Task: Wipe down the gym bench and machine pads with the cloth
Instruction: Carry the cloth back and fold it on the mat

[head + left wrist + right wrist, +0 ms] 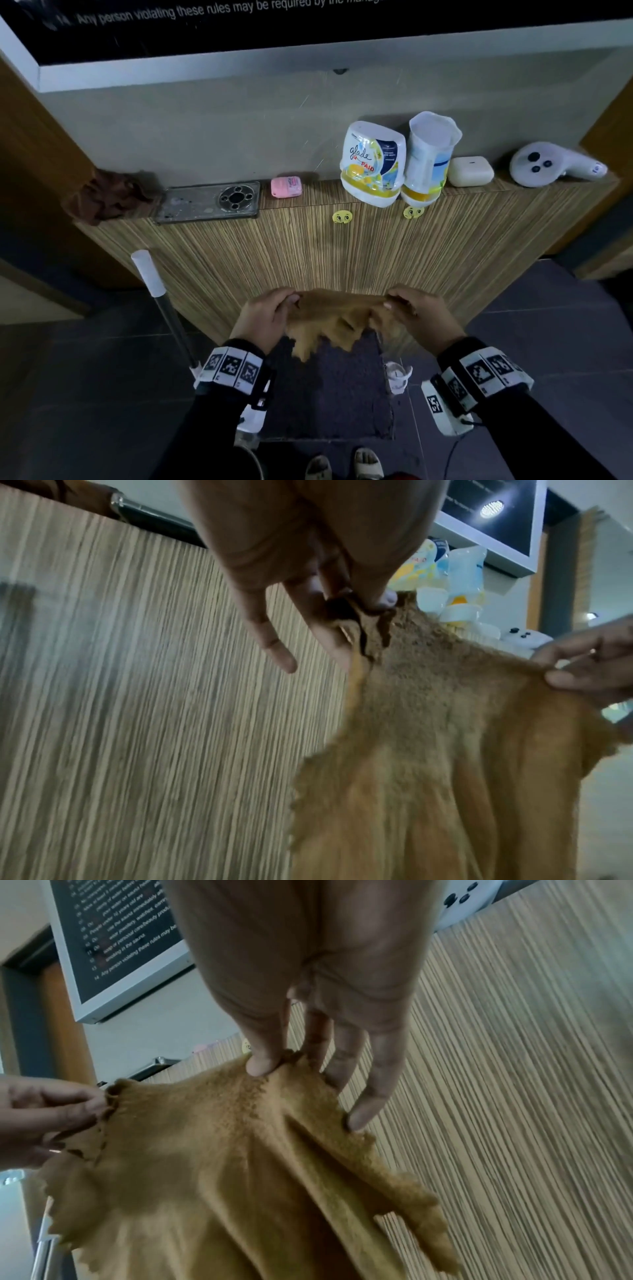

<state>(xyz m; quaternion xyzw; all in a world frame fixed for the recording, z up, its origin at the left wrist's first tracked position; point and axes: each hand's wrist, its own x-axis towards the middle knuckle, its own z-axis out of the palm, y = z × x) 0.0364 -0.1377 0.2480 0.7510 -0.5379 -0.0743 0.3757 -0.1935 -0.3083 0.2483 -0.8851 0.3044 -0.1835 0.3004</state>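
A tan cloth (334, 317) with a scalloped edge hangs stretched between both hands in front of a striped wooden counter (239, 253). My left hand (270, 313) pinches its left top corner between thumb and fingers; the left wrist view shows that pinch on the cloth (428, 696) by the left hand (346, 607). My right hand (411, 311) pinches the right top corner, seen close in the right wrist view where the right hand (274, 1061) holds the cloth (240, 1150). No gym bench or machine pad is in view.
On the counter top stand two air-freshener bottles (373, 164), a pink box (287, 186), a white case (471, 171), a white controller (555, 164), a metal plate (205, 202) and a crumpled brown cloth (108, 197). A white-tipped pole (161, 301) leans left. A dark mat (329, 387) lies below.
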